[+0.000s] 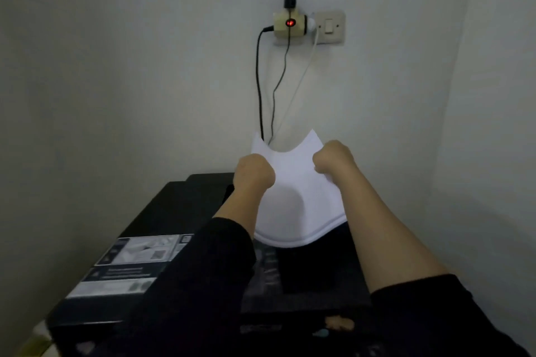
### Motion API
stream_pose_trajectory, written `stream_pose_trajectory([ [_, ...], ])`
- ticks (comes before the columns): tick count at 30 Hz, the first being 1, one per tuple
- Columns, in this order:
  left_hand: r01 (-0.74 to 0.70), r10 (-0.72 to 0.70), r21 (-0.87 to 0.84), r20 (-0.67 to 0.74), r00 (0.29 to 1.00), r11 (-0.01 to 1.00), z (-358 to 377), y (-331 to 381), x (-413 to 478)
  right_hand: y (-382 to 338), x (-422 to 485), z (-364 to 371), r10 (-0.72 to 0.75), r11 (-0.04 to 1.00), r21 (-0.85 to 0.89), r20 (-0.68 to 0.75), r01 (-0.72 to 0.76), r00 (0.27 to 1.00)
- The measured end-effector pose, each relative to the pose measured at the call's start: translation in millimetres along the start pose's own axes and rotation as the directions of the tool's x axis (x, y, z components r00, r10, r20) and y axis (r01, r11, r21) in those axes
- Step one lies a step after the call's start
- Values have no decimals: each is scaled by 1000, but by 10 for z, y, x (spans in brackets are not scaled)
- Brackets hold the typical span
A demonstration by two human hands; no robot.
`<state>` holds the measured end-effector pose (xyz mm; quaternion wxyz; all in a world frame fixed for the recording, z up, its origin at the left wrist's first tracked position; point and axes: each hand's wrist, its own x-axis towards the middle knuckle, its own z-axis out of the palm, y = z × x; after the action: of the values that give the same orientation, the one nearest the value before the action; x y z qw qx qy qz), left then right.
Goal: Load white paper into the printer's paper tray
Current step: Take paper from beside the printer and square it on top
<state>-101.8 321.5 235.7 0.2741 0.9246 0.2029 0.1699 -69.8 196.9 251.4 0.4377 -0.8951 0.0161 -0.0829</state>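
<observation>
Between the left hand (254,172) and the right hand (333,158) bends a smooth, matt stack of white paper sheets (293,203). Below them the boxy black plastic printer (174,209) has a dull sheen, with a glossy printed sticker (139,251) left of the left hand. Beyond the hands, the pale painted wall (116,66) looks matt, its cream plug adapter (290,24) smooth plastic; the black sleeves (203,275) are soft, matt cloth.

Pale surface (38,338), black printer (174,206) on it
</observation>
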Motion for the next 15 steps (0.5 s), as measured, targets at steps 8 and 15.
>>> stream_pose_trajectory([
  [8,-160,40,-386,-299,953,909,-744,-1021,387,-655,-73,915,-114,876,459,-100,147,988],
  [15,-247,54,-511,-363,930,823,-863,-1498,561,-816,-229,1323,-195,795,571,-78,204,978],
])
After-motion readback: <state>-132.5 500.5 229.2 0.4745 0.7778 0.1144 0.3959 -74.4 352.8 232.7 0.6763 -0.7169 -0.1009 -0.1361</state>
